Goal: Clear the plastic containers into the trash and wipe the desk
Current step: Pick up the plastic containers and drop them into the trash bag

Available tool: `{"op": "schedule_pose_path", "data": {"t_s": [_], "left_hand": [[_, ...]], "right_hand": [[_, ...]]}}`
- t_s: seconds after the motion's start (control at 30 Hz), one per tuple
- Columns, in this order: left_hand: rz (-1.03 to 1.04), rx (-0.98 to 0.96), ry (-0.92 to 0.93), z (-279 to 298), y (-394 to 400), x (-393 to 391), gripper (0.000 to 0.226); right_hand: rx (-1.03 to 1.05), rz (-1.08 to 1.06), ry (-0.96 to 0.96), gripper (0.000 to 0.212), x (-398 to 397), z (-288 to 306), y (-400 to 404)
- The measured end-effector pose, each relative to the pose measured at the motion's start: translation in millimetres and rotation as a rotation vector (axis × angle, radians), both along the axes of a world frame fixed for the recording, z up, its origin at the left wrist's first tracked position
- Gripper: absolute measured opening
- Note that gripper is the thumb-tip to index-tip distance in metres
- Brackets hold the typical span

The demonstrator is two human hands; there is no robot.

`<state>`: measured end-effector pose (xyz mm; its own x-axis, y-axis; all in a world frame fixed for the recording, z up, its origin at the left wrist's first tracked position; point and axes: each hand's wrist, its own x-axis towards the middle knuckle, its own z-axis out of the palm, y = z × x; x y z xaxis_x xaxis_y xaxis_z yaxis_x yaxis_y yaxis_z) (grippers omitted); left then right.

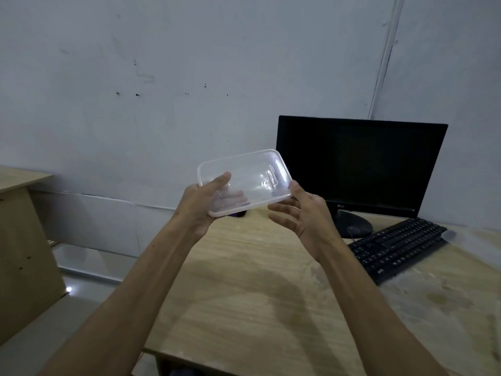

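Container, clear rectangular plastic (244, 181): held in the air above the pale wooden desk (257, 294), long axis running left-near to right-far. Left hand (202, 200) grips the near-left corner, thumb over rim. Right hand (299, 210), fingers spread loosely, touches the right edge.

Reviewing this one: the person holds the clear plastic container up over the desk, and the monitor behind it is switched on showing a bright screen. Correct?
Not quite. The head view shows the monitor dark, with a black screen. The rest stands: the clear plastic container is held up over the desk.
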<state>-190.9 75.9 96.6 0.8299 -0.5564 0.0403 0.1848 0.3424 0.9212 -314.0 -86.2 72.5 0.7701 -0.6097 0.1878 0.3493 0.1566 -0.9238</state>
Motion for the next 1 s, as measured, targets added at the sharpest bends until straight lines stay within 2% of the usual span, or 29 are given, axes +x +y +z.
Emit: {"op": "schedule_pose_path", "data": {"t_s": [0.2,0.33,0.6,0.73,0.83,0.93,1.0], "left_hand": [[0.047,-0.021,0.049,-11,-15,-7,0.034],[0.071,-0.056,0.121,-22,-21,-9,0.038],[0.187,-0.168,0.199,-35,-37,-17,0.058],[0.229,-0.183,0.260,-44,-38,-18,0.045],[0.258,-0.173,0.281,-49,-34,-19,0.032],[0.266,-0.154,0.226,-51,-26,-16,0.038],[0.176,-0.120,0.174,-51,-15,-10,0.042]], "right_hand": [[0.046,-0.057,-0.139,0.032,4,-19,5],[0.024,-0.079,-0.155,0.036,8,-23,10],[-0.098,-0.048,-0.033,0.040,24,-30,37],[-0.162,-0.065,0.044,0.049,30,-38,49],[-0.223,-0.044,0.067,0.048,34,-39,51],[-0.254,-0.022,0.093,0.040,41,-39,50],[-0.196,-0.014,0.086,0.038,44,-38,49]]}}
